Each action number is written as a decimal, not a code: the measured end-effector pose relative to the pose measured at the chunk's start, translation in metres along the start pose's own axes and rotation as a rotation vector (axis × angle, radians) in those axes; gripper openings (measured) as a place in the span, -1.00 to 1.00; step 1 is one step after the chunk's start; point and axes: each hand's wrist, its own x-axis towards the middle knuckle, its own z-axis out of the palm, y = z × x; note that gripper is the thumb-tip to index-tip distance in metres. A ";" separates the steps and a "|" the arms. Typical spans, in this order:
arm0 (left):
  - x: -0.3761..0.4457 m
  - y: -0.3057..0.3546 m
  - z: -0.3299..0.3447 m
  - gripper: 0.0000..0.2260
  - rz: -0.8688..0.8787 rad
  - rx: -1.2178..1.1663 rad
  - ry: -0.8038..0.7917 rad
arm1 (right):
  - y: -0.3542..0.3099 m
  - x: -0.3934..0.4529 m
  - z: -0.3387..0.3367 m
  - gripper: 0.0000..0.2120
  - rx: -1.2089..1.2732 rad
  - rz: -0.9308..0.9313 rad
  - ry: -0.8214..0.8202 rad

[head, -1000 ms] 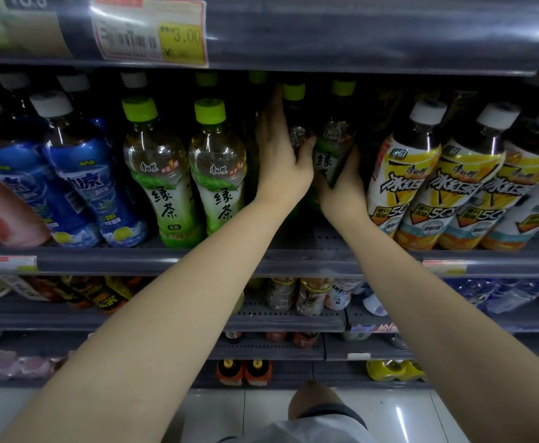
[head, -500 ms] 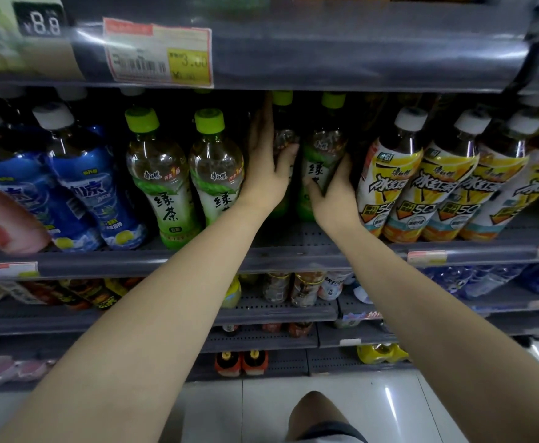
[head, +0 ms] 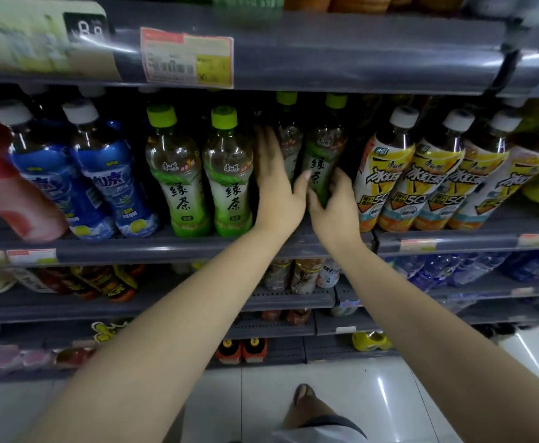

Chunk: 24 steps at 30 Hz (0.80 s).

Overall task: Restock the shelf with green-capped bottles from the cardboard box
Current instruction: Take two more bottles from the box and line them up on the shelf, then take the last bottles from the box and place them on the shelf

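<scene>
Both hands reach into the middle shelf. My left hand wraps a green-capped tea bottle whose lower body it hides. My right hand grips the base of the neighbouring green-capped bottle. Both bottles stand upright, set back from the front edge. Two more green-capped bottles stand at the front, just left of my left hand. The cardboard box is out of view.
Blue-labelled white-capped bottles stand left of the green tea, with a pink bottle at far left. Yellow-labelled white-capped bottles crowd the right. The upper shelf edge hangs just above the caps. Lower shelves and white floor tiles lie below.
The view has tilted upward, showing more of the upper shelf. Both hands stay on the two rear green-capped bottles, which sit slightly further forward on the shelf.
</scene>
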 end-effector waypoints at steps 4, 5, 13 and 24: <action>-0.066 -0.007 -0.031 -0.39 -0.120 -0.121 -0.122 | -0.021 -0.040 -0.021 -0.52 0.032 0.013 0.008; -0.083 -0.017 -0.043 -0.43 -0.131 -0.138 -0.128 | -0.031 -0.052 -0.024 -0.54 0.040 0.004 -0.007; -0.219 -0.126 -0.186 -0.65 -0.302 0.162 -0.039 | -0.127 -0.176 0.079 -0.62 0.095 -0.278 -0.384; -0.400 -0.203 -0.380 -0.68 -0.876 0.267 0.462 | -0.209 -0.332 0.281 -0.61 0.180 -0.362 -1.008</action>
